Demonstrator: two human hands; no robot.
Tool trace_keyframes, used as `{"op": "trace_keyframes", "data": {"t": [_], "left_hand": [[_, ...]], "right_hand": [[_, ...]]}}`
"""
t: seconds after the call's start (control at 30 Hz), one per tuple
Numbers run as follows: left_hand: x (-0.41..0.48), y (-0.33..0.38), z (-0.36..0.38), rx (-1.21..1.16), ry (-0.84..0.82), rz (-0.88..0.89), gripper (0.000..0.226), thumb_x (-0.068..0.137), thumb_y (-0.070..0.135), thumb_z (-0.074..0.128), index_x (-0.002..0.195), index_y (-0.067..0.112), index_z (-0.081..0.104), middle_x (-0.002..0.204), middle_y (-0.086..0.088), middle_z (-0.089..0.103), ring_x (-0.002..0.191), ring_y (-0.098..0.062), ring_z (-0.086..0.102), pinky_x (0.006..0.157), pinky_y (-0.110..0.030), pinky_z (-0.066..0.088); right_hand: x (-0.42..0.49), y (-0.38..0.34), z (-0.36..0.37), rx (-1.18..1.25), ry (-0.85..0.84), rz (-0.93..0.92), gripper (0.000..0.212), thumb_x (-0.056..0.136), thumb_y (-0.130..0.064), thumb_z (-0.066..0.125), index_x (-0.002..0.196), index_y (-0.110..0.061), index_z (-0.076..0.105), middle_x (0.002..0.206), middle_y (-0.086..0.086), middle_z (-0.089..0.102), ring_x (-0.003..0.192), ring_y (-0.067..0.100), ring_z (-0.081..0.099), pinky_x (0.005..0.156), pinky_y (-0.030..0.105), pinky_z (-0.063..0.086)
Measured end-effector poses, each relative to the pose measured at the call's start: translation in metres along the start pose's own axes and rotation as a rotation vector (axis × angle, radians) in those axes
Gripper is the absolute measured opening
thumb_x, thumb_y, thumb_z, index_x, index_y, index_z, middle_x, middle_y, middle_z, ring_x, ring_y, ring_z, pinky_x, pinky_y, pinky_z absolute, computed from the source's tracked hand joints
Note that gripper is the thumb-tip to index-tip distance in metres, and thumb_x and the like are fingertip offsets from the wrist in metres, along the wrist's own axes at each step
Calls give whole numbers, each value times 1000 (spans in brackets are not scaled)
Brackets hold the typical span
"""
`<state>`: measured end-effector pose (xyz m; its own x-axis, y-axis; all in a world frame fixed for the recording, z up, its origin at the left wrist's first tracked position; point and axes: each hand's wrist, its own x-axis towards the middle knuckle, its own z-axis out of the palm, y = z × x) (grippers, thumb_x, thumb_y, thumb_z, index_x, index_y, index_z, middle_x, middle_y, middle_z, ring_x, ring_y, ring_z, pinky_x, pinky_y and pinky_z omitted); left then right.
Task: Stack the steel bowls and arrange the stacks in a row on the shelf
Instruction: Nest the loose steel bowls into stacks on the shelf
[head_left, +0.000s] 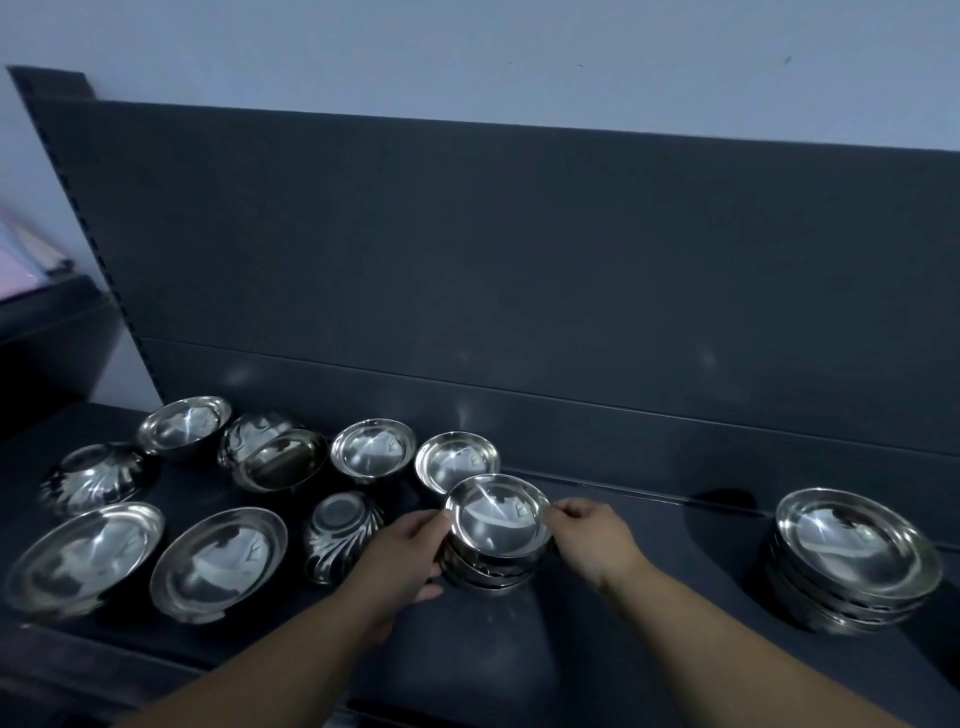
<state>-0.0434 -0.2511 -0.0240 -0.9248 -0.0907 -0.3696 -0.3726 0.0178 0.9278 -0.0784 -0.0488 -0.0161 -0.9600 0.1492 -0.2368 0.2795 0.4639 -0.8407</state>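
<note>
A stack of small steel bowls (496, 525) stands at the middle of the dark shelf (649, 597). My left hand (410, 551) grips its left side, fingers curled round the rims. My right hand (592, 530) pinches the top bowl's right rim. A taller stack of wider bowls (854, 561) sits at the right. One small bowl (457, 460) lies just behind the held stack. Several loose bowls spread over the left half, among them two large upright ones (83, 558) (218, 564) and an overturned patterned one (340, 535).
The shelf's dark back panel (519, 286) rises right behind the bowls. A perforated upright (98, 249) bounds the shelf at the left, with a lower dark surface (47, 322) beyond it. Bare shelf lies between the two stacks.
</note>
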Motion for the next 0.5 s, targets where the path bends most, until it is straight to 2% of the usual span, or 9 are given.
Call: {"op": "trace_keyframes", "data": {"t": [0.1, 0.23, 0.37, 0.43, 0.5], "left_hand": [[1, 0, 0, -7, 27, 21, 12, 92, 44, 56, 96, 34, 61, 102, 5, 67, 98, -21, 66, 82, -36, 57], [-2, 1, -3, -9, 116, 67, 13, 95, 38, 55, 95, 28, 64, 94, 4, 68, 86, -13, 65, 69, -27, 55], [-4, -3, -15, 256, 209, 178, 29, 92, 45, 56, 117, 31, 60, 109, 12, 65, 98, -5, 58, 79, -16, 41], [-5, -4, -20, 284, 214, 183, 40, 90, 47, 57, 127, 30, 56, 115, 12, 64, 106, -6, 57, 85, -19, 39], [-6, -7, -23, 301, 202, 173, 42, 89, 46, 60, 128, 31, 55, 114, 15, 64, 108, -4, 58, 92, -22, 41]], "right_hand": [[2, -2, 3, 54, -40, 19, 27, 87, -39, 62, 76, -16, 71, 77, 3, 74, 77, 23, 72, 76, 38, 61], [3, -10, 7, 120, -159, 45, 38, 91, -46, 57, 84, -10, 69, 69, 6, 70, 62, 22, 66, 58, 30, 57], [12, -19, 14, 114, -284, 71, 42, 92, -52, 52, 87, -13, 66, 64, 3, 67, 57, 19, 63, 55, 28, 54], [21, -23, 17, 64, -282, 65, 43, 92, -54, 51, 83, -15, 66, 62, 1, 67, 55, 18, 62, 55, 28, 54], [35, -26, 21, 19, -234, 43, 42, 91, -52, 54, 77, -15, 66, 63, 3, 67, 56, 19, 62, 62, 35, 59]]}}
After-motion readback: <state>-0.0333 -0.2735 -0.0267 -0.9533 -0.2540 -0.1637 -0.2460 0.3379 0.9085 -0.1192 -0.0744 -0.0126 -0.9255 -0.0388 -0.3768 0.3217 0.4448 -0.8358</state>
